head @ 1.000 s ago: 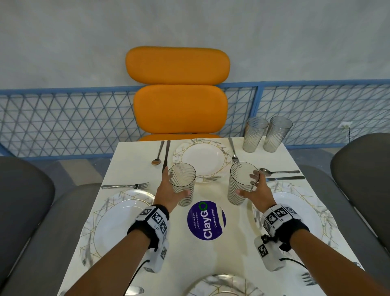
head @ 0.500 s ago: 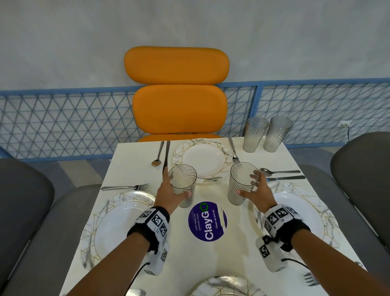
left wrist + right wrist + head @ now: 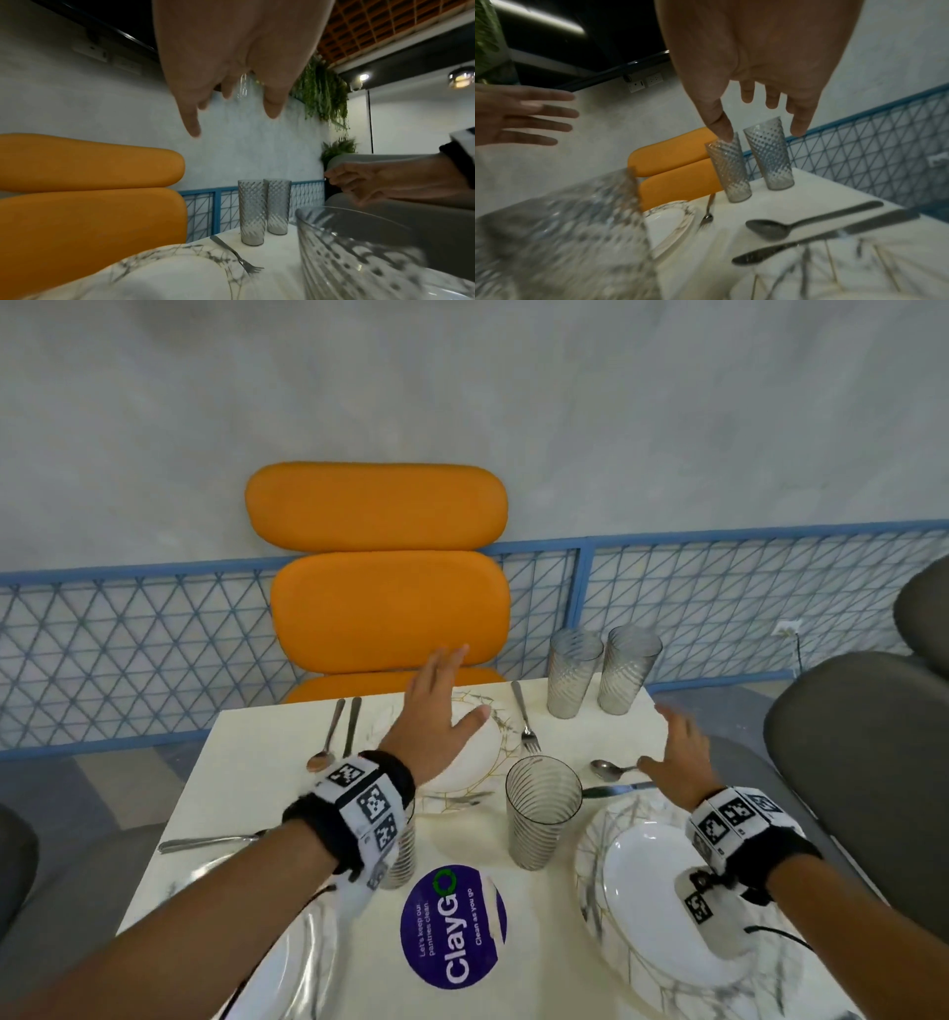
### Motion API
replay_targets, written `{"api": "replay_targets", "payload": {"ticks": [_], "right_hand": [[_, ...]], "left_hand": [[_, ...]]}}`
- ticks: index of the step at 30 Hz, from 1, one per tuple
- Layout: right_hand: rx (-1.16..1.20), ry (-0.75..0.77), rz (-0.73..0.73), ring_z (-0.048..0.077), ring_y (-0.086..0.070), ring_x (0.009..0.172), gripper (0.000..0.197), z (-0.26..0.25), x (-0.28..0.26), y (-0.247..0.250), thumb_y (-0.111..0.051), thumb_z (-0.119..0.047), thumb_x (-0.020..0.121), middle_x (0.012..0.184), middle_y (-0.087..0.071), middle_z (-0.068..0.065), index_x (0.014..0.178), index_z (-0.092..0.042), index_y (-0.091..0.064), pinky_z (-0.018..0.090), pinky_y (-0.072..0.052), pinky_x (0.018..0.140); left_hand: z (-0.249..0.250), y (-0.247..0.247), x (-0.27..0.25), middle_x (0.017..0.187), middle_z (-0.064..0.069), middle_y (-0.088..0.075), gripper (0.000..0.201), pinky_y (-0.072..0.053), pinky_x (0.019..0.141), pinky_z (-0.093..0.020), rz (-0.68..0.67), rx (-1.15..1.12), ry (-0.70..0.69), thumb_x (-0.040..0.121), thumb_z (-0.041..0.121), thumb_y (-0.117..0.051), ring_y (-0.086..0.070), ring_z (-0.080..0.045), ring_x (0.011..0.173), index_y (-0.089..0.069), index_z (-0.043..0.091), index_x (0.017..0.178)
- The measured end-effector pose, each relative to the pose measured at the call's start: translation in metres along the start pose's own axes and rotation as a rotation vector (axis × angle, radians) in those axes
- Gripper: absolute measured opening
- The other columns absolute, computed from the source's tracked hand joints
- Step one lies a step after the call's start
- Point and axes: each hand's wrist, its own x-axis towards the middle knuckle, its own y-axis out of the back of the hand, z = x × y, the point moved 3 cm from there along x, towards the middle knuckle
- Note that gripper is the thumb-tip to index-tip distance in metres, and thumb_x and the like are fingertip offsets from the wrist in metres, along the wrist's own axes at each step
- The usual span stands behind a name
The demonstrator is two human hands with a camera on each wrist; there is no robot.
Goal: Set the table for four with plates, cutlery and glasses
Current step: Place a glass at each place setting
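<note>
With two glasses already standing by the side plates, I judge the glass step half done. Left hand [image 3: 436,711] hovers above the far plate [image 3: 477,765], fingers spread, holding nothing; right hand [image 3: 678,757], equally slack and bare, nears the spare glasses [image 3: 601,672] at the counter's [image 3: 246,762] far corner, which I'd grasp next.
</note>
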Motion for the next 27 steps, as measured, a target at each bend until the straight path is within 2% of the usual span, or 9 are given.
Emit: {"api": "replay_targets", "payload": {"ticks": [4,12,13,15,16,18,20,23,27], "right_hand": [[-0.182,0.021,-0.016,0.030,-0.017,0.140,0.075,0.004,0.044,0.012,-0.063,-0.011,0.082,0.150,-0.023,0.015,0.143,-0.004,-0.021,0.036,-0.010,0.115],[-0.281,0.020,-0.105,0.038,-0.006,0.142,0.081,0.007,0.112,-0.003,-0.059,-0.014,0.084,0.157,-0.004,0.008,0.148,-0.016,-0.009,0.046,-0.015,0.115],[-0.292,0.002,-0.115,0.039,-0.004,0.141,0.081,0.007,0.118,-0.006,-0.058,-0.016,0.085,0.157,-0.002,0.007,0.148,-0.018,-0.007,0.048,-0.016,0.115],[-0.306,-0.041,-0.115,0.042,-0.001,0.141,0.083,0.009,0.130,-0.010,-0.059,-0.020,0.085,0.157,0.002,0.007,0.148,-0.023,-0.005,0.050,-0.018,0.115],[-0.308,-0.060,-0.113,0.042,0.000,0.141,0.083,0.009,0.132,-0.013,-0.060,-0.020,0.084,0.157,0.003,0.008,0.148,-0.024,-0.007,0.051,-0.018,0.115],[-0.282,-0.070,-0.074,0.043,0.000,0.141,0.076,0.010,0.138,-0.018,-0.060,-0.016,0.084,0.157,0.002,0.009,0.145,-0.023,-0.017,0.051,-0.018,0.115],[-0.250,-0.049,-0.002,0.041,-0.004,0.141,0.059,0.010,0.140,-0.018,-0.058,-0.012,0.085,0.155,-0.004,0.010,0.137,-0.016,-0.032,0.047,-0.020,0.114],[-0.224,0.010,0.053,0.035,-0.019,0.137,0.033,0.012,0.139,-0.019,-0.055,-0.011,0.088,0.150,-0.019,0.013,0.120,-0.006,-0.049,0.039,-0.027,0.111],[-0.140,0.054,0.052,0.030,-0.045,0.115,0.008,0.019,0.131,-0.022,-0.057,-0.008,0.088,0.131,-0.040,0.014,0.094,-0.003,-0.054,0.034,-0.038,0.100]], "left_hand": [[0.007,-0.045,0.074,0.158,-0.006,-0.007,0.070,-0.015,0.118,-0.040,-0.290,0.239,-0.052,0.094,0.029,-0.050,-0.008,-0.026,0.146,-0.007,0.022,0.149],[-0.003,-0.109,0.162,0.155,-0.016,-0.018,0.076,-0.032,0.111,-0.044,-0.495,0.484,0.012,0.093,0.032,-0.050,-0.028,-0.034,0.139,0.000,0.023,0.150],[-0.002,-0.115,0.168,0.148,-0.019,-0.032,0.077,-0.041,0.102,-0.041,-0.513,0.493,0.006,0.093,0.032,-0.050,-0.041,-0.035,0.130,0.003,0.023,0.150],[-0.002,-0.127,0.179,0.104,-0.014,-0.061,0.079,-0.049,0.068,-0.032,-0.508,0.502,-0.021,0.093,0.029,-0.050,-0.061,-0.027,0.088,0.004,0.025,0.150],[-0.003,-0.130,0.181,0.080,-0.007,-0.058,0.079,-0.044,0.056,-0.028,-0.487,0.502,-0.031,0.092,0.027,-0.051,-0.057,-0.020,0.068,0.004,0.026,0.150],[-0.007,-0.140,0.190,0.065,0.003,-0.041,0.080,-0.039,0.051,-0.024,-0.484,0.534,-0.028,0.091,0.026,-0.051,-0.046,-0.014,0.057,0.004,0.028,0.149],[-0.008,-0.145,0.196,0.074,0.000,-0.047,0.074,-0.045,0.061,-0.029,-0.509,0.538,-0.019,0.092,0.024,-0.051,-0.054,-0.020,0.071,-0.004,0.024,0.149],[-0.001,-0.144,0.198,0.111,-0.017,-0.060,0.056,-0.045,0.070,-0.031,-0.434,0.553,-0.036,0.094,0.017,-0.047,-0.061,-0.031,0.098,-0.021,0.010,0.143],[0.003,-0.141,0.193,0.117,-0.021,-0.059,0.052,-0.042,0.068,-0.031,-0.358,0.539,-0.028,0.095,0.015,-0.045,-0.061,-0.034,0.102,-0.024,0.005,0.141]]}}
